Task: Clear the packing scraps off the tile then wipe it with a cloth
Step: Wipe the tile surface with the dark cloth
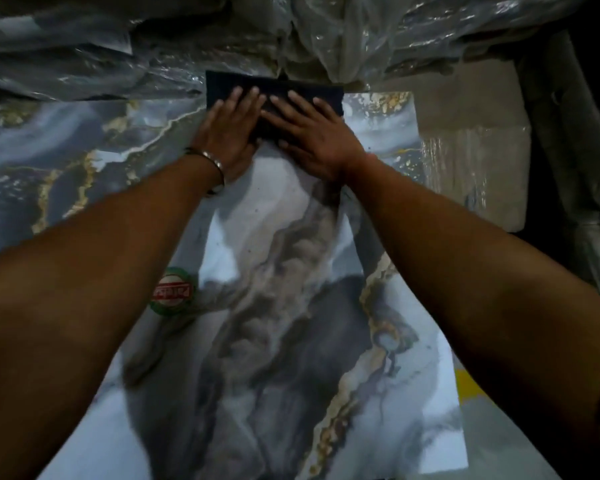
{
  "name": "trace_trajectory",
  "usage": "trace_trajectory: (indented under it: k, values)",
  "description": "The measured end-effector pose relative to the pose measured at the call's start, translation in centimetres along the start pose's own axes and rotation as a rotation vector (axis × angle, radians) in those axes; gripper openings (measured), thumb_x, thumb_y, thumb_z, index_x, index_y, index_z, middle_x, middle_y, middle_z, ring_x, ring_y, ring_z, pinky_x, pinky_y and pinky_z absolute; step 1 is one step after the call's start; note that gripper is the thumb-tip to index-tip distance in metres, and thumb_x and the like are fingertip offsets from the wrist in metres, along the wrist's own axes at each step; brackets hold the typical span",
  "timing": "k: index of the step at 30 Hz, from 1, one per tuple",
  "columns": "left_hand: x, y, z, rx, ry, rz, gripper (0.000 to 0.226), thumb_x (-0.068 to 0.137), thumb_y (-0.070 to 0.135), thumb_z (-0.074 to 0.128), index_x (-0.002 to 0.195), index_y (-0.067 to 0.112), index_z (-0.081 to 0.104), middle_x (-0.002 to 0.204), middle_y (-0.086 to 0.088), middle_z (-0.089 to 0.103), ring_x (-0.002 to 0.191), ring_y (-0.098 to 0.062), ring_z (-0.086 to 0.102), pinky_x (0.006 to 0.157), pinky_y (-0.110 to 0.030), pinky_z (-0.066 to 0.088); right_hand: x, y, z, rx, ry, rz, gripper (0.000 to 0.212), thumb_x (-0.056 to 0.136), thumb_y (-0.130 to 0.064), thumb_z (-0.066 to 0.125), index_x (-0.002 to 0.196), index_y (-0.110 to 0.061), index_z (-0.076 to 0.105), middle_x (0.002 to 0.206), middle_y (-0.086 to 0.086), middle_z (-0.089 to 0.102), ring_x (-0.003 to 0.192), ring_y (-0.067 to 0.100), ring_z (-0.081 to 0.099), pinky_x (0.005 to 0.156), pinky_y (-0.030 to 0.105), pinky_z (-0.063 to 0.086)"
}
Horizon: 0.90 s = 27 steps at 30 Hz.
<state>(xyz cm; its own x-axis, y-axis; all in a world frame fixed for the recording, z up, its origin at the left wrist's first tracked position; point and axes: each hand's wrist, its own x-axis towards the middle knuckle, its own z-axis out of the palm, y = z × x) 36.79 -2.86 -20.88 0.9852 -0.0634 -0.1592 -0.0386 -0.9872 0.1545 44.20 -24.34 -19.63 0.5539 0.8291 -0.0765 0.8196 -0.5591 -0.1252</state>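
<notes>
Both arms reach forward over a large marbled tile (284,306), grey and white with gold veins, which lies flat and fills most of the view; a dark folded cloth (278,88) sits at the tile's far edge, partly over that edge and up against a heap of crinkled clear plastic wrap (309,32) that runs along the far side; the left hand (229,129) lies palm down on the left part of the cloth, its grip slack, the fingers straight and spread and pressing rather than clutching; the right hand (312,133) lies the same way on the right part of the cloth, fingers flat and angled towards the left hand, so that the fingertips of the two nearly meet over the cloth's middle; a metal bangle (215,168) circles the left wrist; a round green and red sticker (172,292) is stuck on the tile near its left edge, partly hidden under the left forearm; beyond the tile's right edge lies a pale wrapped slab (471,140), and a patch of yellow (465,382) shows near the right forearm.
</notes>
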Motion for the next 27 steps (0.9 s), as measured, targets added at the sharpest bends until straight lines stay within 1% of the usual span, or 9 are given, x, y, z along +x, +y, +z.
trace_trajectory:
  k: [5,10,14,17,19,20,23,25,27]
  values:
    - [1.8,-0.4,-0.5,0.009,0.001,-0.045,0.070,0.104,0.031,0.044,0.163,0.016,0.011,0.171,-0.005,0.010,0.158,-0.030,0.009,0.124,-0.049,0.011,1.8,0.9,-0.4,0.006,-0.007,0.018,0.060,0.105,-0.056,0.016,0.163,-0.039,0.017,0.171,-0.009,0.017,0.159,0.019,0.014,0.126,0.044,0.014]
    - [-2.9,2.1,0.1,0.039,-0.003,-0.012,0.069,0.103,0.032,0.038,0.163,0.012,0.011,0.171,-0.008,0.008,0.158,-0.032,0.007,0.124,-0.050,0.013,-2.8,-1.0,-0.3,0.014,-0.005,-0.040,0.060,0.105,-0.054,0.018,0.163,-0.036,0.020,0.171,-0.006,0.018,0.159,0.023,0.015,0.126,0.048,0.017]
    - [-11.5,5.5,1.7,0.047,-0.056,0.021,0.077,0.093,0.038,0.028,0.163,0.011,0.010,0.171,-0.010,0.010,0.157,-0.034,0.009,0.124,-0.052,0.020,-10.3,-5.2,1.0,-0.016,-0.031,-0.072,0.059,0.106,-0.052,0.024,0.162,-0.036,0.022,0.170,-0.004,0.022,0.158,0.025,0.017,0.125,0.050,0.020]
    - [-20.5,9.5,3.2,0.082,-0.030,0.027,0.084,0.089,0.036,0.039,0.163,0.011,0.009,0.172,-0.007,0.004,0.158,-0.030,0.004,0.125,-0.049,0.018,-18.1,-10.7,1.0,-0.051,-0.030,-0.079,0.060,0.106,-0.052,0.026,0.163,-0.036,0.019,0.171,-0.004,0.018,0.159,0.025,0.013,0.125,0.050,0.019]
    - [-24.3,11.4,5.1,0.062,-0.059,0.022,0.089,0.087,0.033,0.048,0.163,0.011,0.008,0.172,-0.006,0.001,0.158,-0.029,0.003,0.125,-0.049,0.020,-22.0,-12.7,2.2,-0.026,-0.060,-0.091,0.062,0.106,-0.050,0.031,0.164,-0.034,0.016,0.172,-0.004,0.012,0.160,0.025,0.007,0.125,0.051,0.018]
    - [-26.0,12.2,5.9,0.042,-0.072,0.019,0.089,0.086,0.032,0.049,0.163,0.011,0.009,0.172,-0.006,0.002,0.158,-0.029,0.003,0.125,-0.050,0.021,-23.9,-13.7,2.8,0.003,-0.082,-0.090,0.064,0.106,-0.050,0.033,0.164,-0.033,0.014,0.173,-0.004,0.009,0.160,0.024,0.004,0.125,0.051,0.017]
    - [-32.9,15.7,7.2,0.012,-0.089,0.030,0.086,0.083,0.030,0.040,0.163,0.012,0.014,0.171,-0.005,0.007,0.158,-0.029,0.008,0.123,-0.050,0.024,-30.4,-17.9,3.3,0.063,-0.116,-0.059,0.065,0.106,-0.052,0.036,0.164,-0.035,0.012,0.173,-0.007,0.005,0.160,0.023,0.000,0.125,0.052,0.018]
    - [-37.2,18.4,7.7,-0.023,-0.095,0.034,0.081,0.085,0.029,0.039,0.162,0.012,0.017,0.171,-0.004,0.011,0.158,-0.029,0.012,0.122,-0.050,0.025,-34.6,-20.6,3.2,0.087,-0.156,-0.034,0.064,0.107,-0.053,0.034,0.164,-0.037,0.009,0.173,-0.009,0.004,0.160,0.022,0.000,0.125,0.052,0.018]
    - [-40.9,20.6,8.2,-0.055,-0.086,0.052,0.081,0.084,0.028,0.043,0.161,0.011,0.022,0.171,-0.004,0.014,0.157,-0.029,0.014,0.122,-0.048,0.023,-38.6,-22.7,3.2,0.082,-0.172,-0.040,0.063,0.108,-0.053,0.029,0.164,-0.037,0.006,0.173,-0.009,0.001,0.160,0.022,-0.002,0.127,0.051,0.015]
